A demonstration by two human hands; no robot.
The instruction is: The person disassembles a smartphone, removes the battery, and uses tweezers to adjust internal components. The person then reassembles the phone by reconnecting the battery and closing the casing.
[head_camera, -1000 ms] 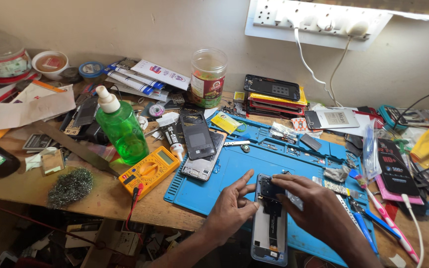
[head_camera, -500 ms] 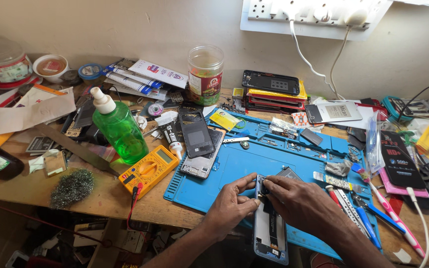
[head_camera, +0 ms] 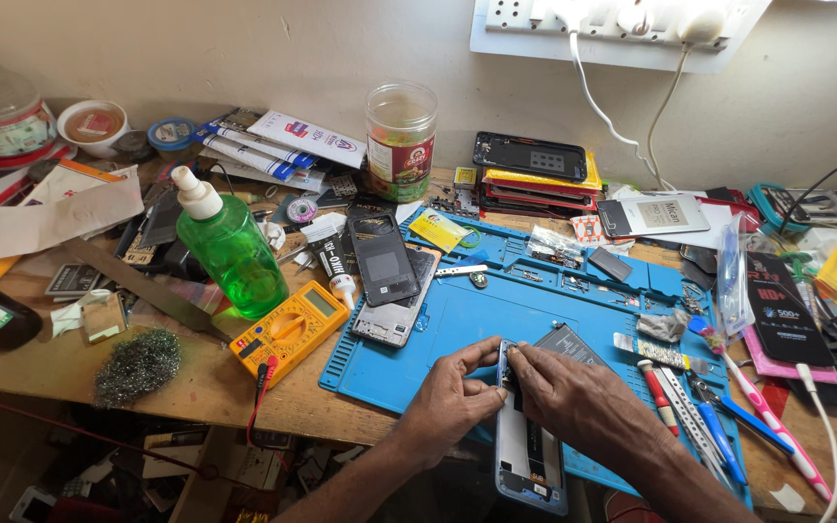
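An opened phone (head_camera: 531, 452) with its back off lies on the blue work mat (head_camera: 457, 320) near the table's front edge. My left hand (head_camera: 452, 397) grips its upper left edge. At the phone's top end, the fingertips of my right hand (head_camera: 578, 397) pinch or press something; what is between them is too small to tell. A dark flat panel (head_camera: 566, 341) lies just beyond my right hand.
A yellow multimeter (head_camera: 288, 329), a green spray bottle (head_camera: 227, 242) and two phone backs (head_camera: 385, 261) lie left of the mat. Screwdrivers, tweezers and a toothbrush (head_camera: 767, 416) sit at the right. A jar (head_camera: 400, 140), stacked phones (head_camera: 535, 174) and a wall power strip (head_camera: 622, 29) are behind.
Both hands have drawn closer together at the phone's top end. The view has shifted slightly down and to the left.
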